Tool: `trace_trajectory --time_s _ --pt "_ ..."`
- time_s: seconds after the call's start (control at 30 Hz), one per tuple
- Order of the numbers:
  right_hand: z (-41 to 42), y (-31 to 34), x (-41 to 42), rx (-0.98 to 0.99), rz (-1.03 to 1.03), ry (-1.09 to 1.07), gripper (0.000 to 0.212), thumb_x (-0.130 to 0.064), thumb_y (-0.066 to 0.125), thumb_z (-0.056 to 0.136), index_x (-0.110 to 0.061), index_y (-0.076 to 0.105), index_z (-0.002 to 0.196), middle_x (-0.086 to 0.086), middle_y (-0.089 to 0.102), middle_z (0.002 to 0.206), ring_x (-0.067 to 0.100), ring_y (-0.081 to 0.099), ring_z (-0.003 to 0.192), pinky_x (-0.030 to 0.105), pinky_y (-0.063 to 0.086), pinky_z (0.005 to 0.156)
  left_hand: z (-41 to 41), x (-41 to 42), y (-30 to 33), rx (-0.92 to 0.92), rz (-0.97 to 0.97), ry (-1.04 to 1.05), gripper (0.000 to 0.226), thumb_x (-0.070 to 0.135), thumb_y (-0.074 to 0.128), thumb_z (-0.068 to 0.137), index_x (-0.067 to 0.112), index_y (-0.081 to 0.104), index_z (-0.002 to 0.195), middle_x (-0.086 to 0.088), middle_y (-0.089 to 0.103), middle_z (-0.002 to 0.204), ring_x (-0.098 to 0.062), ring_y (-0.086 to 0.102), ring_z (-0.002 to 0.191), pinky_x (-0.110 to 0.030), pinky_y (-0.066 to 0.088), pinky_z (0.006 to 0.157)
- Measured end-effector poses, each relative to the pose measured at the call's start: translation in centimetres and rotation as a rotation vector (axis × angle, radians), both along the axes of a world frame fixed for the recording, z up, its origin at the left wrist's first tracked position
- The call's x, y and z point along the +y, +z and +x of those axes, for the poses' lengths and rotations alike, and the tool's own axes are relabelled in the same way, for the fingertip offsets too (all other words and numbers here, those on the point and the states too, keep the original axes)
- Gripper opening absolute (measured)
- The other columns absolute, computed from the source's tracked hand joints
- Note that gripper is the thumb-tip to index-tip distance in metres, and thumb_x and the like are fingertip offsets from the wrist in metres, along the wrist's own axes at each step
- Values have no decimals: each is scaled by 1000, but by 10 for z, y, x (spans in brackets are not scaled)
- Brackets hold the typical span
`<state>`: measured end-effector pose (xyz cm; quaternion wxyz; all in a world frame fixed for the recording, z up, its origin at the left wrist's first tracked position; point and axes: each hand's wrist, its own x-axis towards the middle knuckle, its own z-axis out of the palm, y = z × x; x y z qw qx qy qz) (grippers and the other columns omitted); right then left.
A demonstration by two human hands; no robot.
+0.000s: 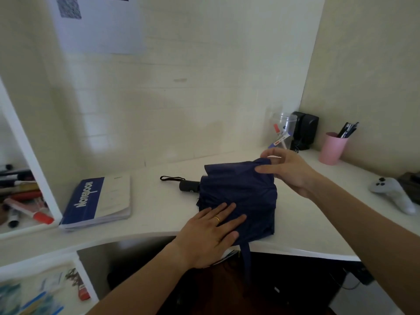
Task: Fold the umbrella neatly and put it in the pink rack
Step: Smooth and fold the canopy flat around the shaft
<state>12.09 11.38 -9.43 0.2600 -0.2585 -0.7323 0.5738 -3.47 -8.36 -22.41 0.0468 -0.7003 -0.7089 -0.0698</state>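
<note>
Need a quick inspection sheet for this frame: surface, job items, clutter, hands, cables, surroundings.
Surface: white desk, curved front edge.
Job's things: navy umbrella lying collapsed on the desk, canopy loose, closure strap hanging over the edge; black handle pointing left. Pink rack: nothing seen.
Clutter: notebook, pink cup of pens, clear jar, white controller.
Hands: left hand pressing flat on the canopy; right hand pinching the far fabric edge.
Cables: nothing clearly seen.
Surroundings: black speakers in the corner, paper on the wall, shelf of markers at left.

Gold ring (pixel 217 218), bare forearms
</note>
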Motion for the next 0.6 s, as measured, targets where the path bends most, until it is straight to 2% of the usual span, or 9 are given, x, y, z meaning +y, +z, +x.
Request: trace_trajectory --time_s 0.1,0.2,0.27,0.33,0.4,0.5,0.6 --pt "16 -1 -18 -53 213 6 32 -7 80 83 -16 70 112 5 80 94 18 75 92 26 55 82 0 0 -1 10 17 4 53 55 11 107 49 5 159 13 -2 171 -7 -5 157 -32 -2 127" --pt "22 -16 -29 -88 388 -249 30 -21 84 79 -22 71 106 -5 76 97 14 72 87 30 58 79 0 0 -1 19 30 12 53 55 12 107 49 5 159 13 -2 171 -7 -5 157 -29 -4 126" --pt "23 -28 -34 -106 310 -475 46 -38 88 73 -24 64 109 -7 68 102 13 66 90 31 53 73 1 0 0 28 26 9 53 55 12 107 49 4 159 12 -2 171 -7 -6 157 -32 -2 127" --pt "23 -38 -37 -136 119 -494 60 -48 90 66 -22 59 111 -3 67 102 15 65 92 32 52 74 1 0 2 28 9 9 53 55 11 107 49 4 159 12 -2 171 -7 -6 157 -34 1 128" --pt "24 -46 -38 -158 123 -401 55 -38 93 64 -20 62 105 -2 70 98 17 67 90 31 53 73 1 -1 3 29 5 8 53 55 11 107 48 5 159 11 -1 171 -7 -5 157 -36 3 128" --pt "27 -50 -41 -136 289 -395 26 -15 90 70 -20 73 90 -2 76 90 21 70 81 27 54 68 1 0 3 37 17 8 55 57 11 106 46 8 160 10 2 172 -7 -2 157 -35 8 128" --pt "32 -53 -42 -28 289 -417 13 -15 86 76 -21 76 82 -5 76 87 21 68 74 28 53 67 1 2 5 23 9 15 55 57 14 106 45 12 160 9 3 172 -9 -1 157 -35 9 128"
